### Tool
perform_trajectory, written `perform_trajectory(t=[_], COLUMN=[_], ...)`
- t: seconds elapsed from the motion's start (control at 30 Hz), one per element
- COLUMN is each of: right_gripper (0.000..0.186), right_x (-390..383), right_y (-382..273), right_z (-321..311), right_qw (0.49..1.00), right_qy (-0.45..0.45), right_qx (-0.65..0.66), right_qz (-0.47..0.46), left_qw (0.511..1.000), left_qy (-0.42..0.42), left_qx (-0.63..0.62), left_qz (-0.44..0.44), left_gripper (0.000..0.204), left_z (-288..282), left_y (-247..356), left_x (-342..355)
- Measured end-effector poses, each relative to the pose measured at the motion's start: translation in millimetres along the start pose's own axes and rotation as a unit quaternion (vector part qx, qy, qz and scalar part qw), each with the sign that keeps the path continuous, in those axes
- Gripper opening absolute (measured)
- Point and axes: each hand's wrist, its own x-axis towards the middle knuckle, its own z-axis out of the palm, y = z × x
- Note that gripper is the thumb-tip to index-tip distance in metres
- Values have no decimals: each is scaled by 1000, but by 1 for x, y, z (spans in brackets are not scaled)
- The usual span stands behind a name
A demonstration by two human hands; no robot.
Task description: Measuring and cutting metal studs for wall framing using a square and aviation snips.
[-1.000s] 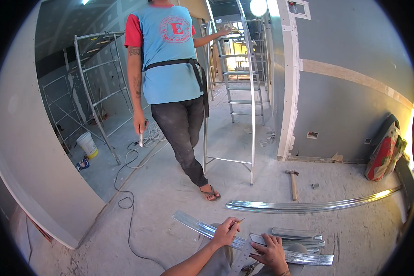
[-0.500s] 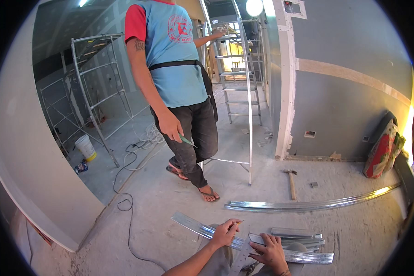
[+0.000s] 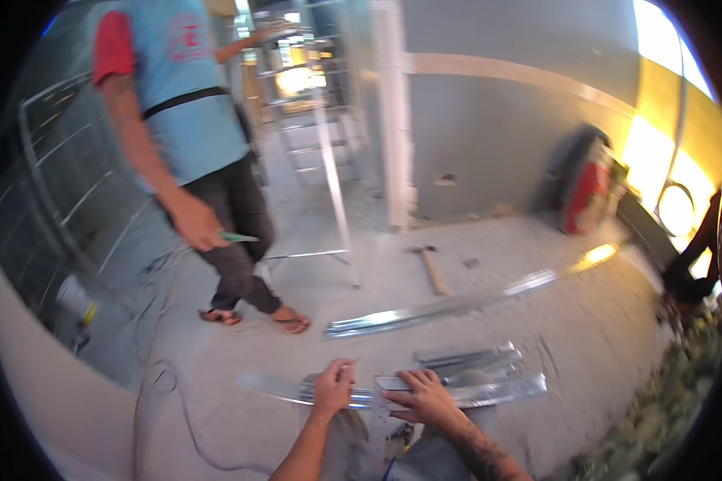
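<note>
A long shiny metal channel [image 3: 499,391] lies crosswise over my legs. My left hand [image 3: 334,388] is closed just above it, pinching a thin pencil whose tip shows faintly. To its right, my right hand [image 3: 425,398] presses a pale metal square [image 3: 379,425] against the channel, fingers bent over its upper end. The square's long arm runs down toward my lap, where a small dark tool [image 3: 403,437] lies, too blurred to name. Several short metal channel pieces [image 3: 469,359] rest on the floor just beyond my right hand.
Longer metal channels [image 3: 465,307] stretch over the floor ahead, with a hammer [image 3: 434,271] behind them. A person [image 3: 188,136] holding a green-handled tool stands at left beside a stepladder [image 3: 333,176]. A cable [image 3: 186,417] snakes across the floor. A red bag [image 3: 587,196] leans at the right wall.
My view has swung right, so the scene sits further left and more shows at the right edge. Both hands keep their holds at the channel. The standing person stays beside the ladder.
</note>
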Motion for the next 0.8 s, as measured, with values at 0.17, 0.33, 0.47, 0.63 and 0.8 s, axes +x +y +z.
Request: perform_trajectory(t=[0.17, 0.33, 0.47, 0.63, 0.8], right_gripper=[60, 62, 59, 57, 58], right_x=[-2, 6, -3, -4, 10], right_y=[8, 3, 2, 10, 8], right_z=[11, 23, 18, 24, 34], right_qw=[999, 998, 999, 997, 996], right_qy=[-28, 34, 42, 75, 67], right_qx=[33, 44, 13, 30, 42], right_qz=[-8, 2, 22, -5, -29], left_qw=[998, 993, 995, 995, 997], left_qy=[6, 71, 31, -16, -3], left_qx=[-58, -89, -98, -89, -79], left_qz=[13, -23, -16, 35, 23], left_gripper=[26, 32, 28, 27, 30], left_z=[-14, -25, -18, -18, -34], left_y=[-44, -34, -34, -61, -68], left_x=[11, 20, 19, 28, 28])
